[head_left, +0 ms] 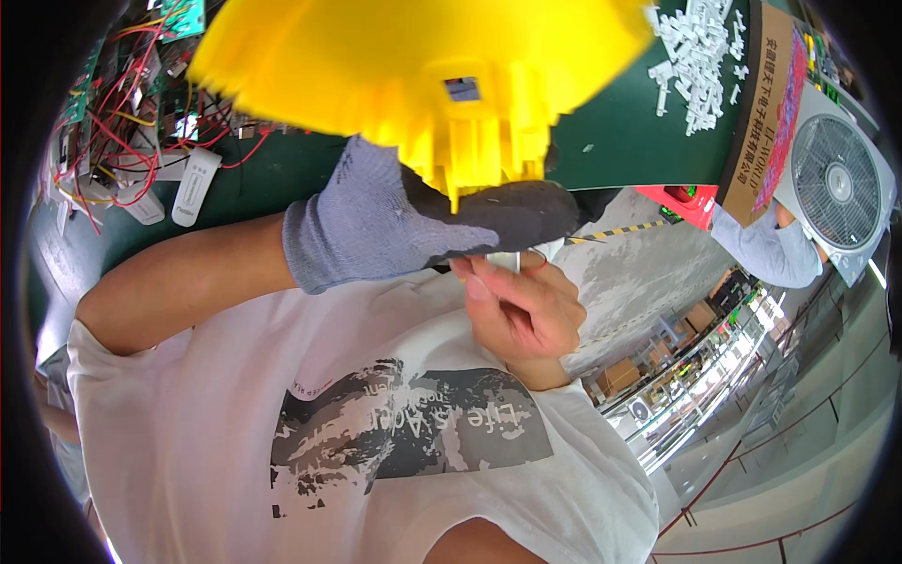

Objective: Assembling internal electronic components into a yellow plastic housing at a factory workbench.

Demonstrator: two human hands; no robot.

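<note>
I've got the yellow plastic housing (413,66) held up close to the cam, above the green desk (620,132). Left hand (413,221), in a grey glove w/ dark palm, is closed on the ribbed neck at the housing's lower end, fingers wrapped under it. Right hand (521,305) is bare, just below the glove, fingertips pinched together on a small pale part (512,258); can't tell what kind.

Progress, as I judge it: part is at the neck but not seated, so fitting looks underway, not done. Housing isn't set down yet.

On the desk: pile of small white plastic pieces (700,52) top right, circuit boards w/ red and yellow wires (117,103) top left, white fan (836,183) far right.
</note>
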